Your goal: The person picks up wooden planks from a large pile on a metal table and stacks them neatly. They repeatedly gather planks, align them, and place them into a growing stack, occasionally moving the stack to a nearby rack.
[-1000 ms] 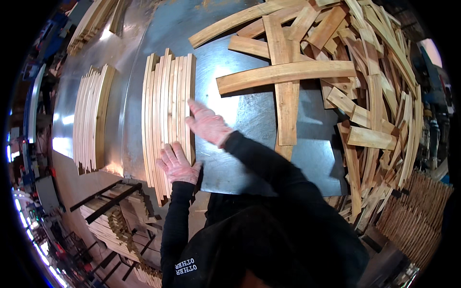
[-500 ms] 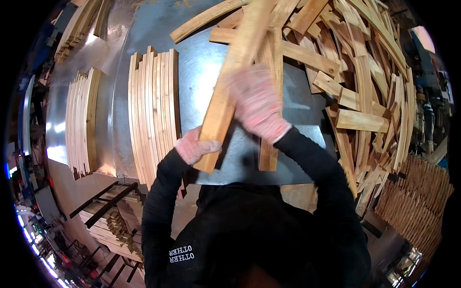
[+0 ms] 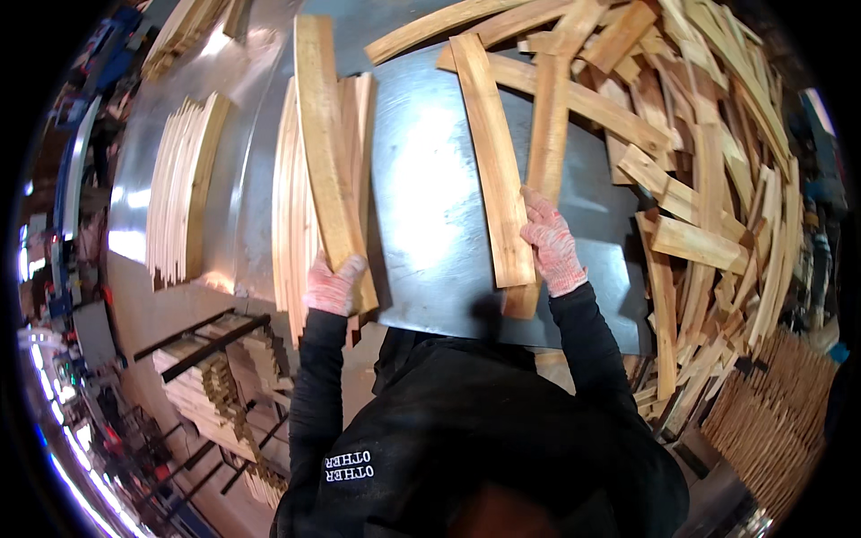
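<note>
My left hand [image 3: 334, 285], in a pink-and-white knitted glove, grips the near end of a long wooden board [image 3: 327, 152]. That board lies slantwise over a row of wooden strips [image 3: 287, 206] set on edge, hiding part of them. My right hand [image 3: 553, 247], gloved alike, is closed on the right edge of a shorter wooden board [image 3: 495, 170], close to its near end. Partly under this one, another board [image 3: 549, 125] reaches away toward the pile; the right hand covers some of it.
A metal-topped table [image 3: 421, 269] carries all this. Loose boards form a jumbled heap [image 3: 691, 170] at the right. Another row of strips [image 3: 184, 193] stands farther left. Stacked wood on a dark rack [image 3: 211, 386] is at lower left; bundled sticks [image 3: 767, 403] are at lower right.
My left hand has brought a board leftward over the row of strips. My right hand has come off that board, moved right and nearer, and now holds a separate board.
</note>
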The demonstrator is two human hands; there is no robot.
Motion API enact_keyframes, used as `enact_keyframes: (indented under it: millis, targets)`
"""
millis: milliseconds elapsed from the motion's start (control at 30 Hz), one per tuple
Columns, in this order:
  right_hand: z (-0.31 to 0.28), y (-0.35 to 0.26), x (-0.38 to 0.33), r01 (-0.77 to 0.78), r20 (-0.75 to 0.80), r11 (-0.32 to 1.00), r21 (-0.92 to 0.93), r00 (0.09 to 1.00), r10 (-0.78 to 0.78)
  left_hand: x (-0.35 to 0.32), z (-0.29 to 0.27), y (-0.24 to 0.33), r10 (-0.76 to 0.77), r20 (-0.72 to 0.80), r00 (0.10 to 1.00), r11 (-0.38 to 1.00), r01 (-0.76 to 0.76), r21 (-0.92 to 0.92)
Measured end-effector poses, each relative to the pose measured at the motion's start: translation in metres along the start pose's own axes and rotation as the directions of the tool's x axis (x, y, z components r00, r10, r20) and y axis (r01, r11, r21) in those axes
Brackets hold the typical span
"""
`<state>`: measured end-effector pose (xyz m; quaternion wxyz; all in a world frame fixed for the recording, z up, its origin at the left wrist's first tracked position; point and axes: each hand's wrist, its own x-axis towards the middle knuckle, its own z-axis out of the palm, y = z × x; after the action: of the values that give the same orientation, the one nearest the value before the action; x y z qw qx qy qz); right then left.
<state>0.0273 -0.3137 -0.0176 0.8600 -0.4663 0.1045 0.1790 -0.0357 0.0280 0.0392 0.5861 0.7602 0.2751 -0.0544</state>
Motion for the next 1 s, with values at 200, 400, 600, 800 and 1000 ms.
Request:
enact_keyframes:
  millis: [200,400,600,800,1000]
  targets:
    - [0.044,0.121,0.002,0.143,0.086,0.830,-0.540,0.990,-0.115,0.057,-0.149,-0.020,0.093,-0.358,0.929,0.766,0.163,0.622]
    - [0.149,0.109,-0.002,0.331,0.331,0.017,-0.943,0.936,0.124,0.115,-0.230,-0.052,-0.126,-0.452,0.883,0.514,0.448,0.732]
    - [0.152,0.119,0.054,-0.139,-0.153,0.442,-0.886,0.988,0.004,0.131,-0.229,-0.115,-0.089,-0.139,0.986,0.662,0.163,0.732]
    - [0.149,0.126,0.070,-0.133,0.078,0.788,-0.601,0.971,0.224,0.149,-0.256,-0.147,-0.077,0.051,0.996,0.910,0.049,0.412]
    - [0.123,0.157,0.079,-0.152,-0.259,0.509,-0.847,0.955,-0.147,0.147,-0.254,-0.114,-0.107,0.025,0.994,0.743,0.063,0.666]
